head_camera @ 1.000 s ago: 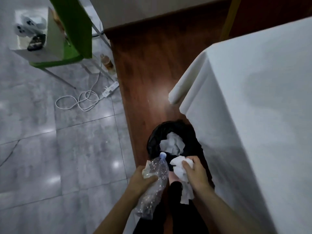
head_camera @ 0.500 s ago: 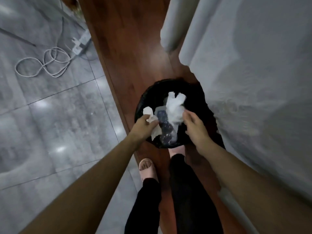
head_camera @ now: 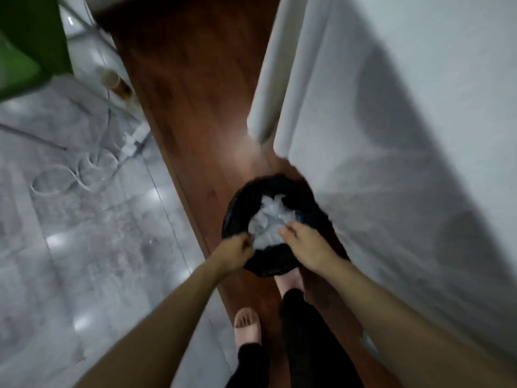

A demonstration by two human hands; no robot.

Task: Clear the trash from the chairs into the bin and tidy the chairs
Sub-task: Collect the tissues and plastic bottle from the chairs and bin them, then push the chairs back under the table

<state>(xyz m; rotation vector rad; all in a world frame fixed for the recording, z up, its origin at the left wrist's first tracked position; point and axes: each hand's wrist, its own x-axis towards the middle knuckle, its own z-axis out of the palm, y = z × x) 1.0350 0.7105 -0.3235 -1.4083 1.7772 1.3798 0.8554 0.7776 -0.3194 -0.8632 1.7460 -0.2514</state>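
A black-lined bin (head_camera: 237, 200) stands on the wooden floor strip beside a white-draped table. Crumpled white tissues and a crushed clear plastic bottle (head_camera: 270, 219) lie inside it. Both my hands hover over the bin's near rim. My left hand (head_camera: 237, 252) is curled into a fist at the left rim, with nothing visible in it. My right hand (head_camera: 303, 245) hangs just above the trash, fingers loose and apart, holding nothing. The frame is motion-blurred.
The white tablecloth (head_camera: 391, 135) fills the right side, close against the bin. A green chair (head_camera: 28, 37) stands at the top left, with a brown bottle (head_camera: 119, 85) and a coiled white cable (head_camera: 84, 169) on the grey tiles. My slippered feet (head_camera: 247, 326) are behind the bin.
The tissues and crushed bottle have left my hands and now lie in the bin. Both hands have drawn slightly back toward the near rim.
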